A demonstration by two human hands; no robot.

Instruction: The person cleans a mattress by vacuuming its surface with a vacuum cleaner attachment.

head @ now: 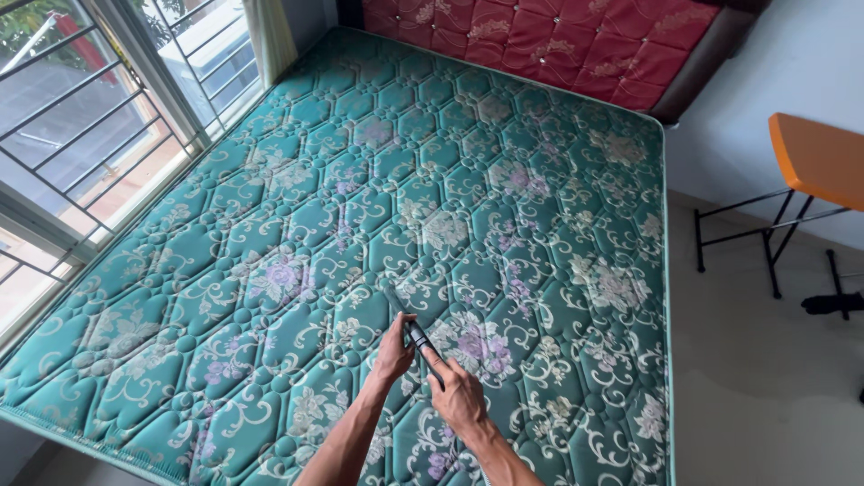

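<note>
Both of my hands reach out over the near part of a bare green quilted mattress [432,180] with a floral pattern. My right hand [457,396] grips a slim dark rod-like tool [421,346] near its lower end. My left hand [394,349] closes its fingers around the same tool a little higher up. The tool's far tip points away from me and lies close to the mattress surface; whether it touches is unclear.
A red padded headboard [540,36] runs along the far end. A barred window [81,135] and a pale curtain [268,36] flank the left side. On the right are a tiled floor [756,360] and an orange-topped folding table [814,162] with black legs.
</note>
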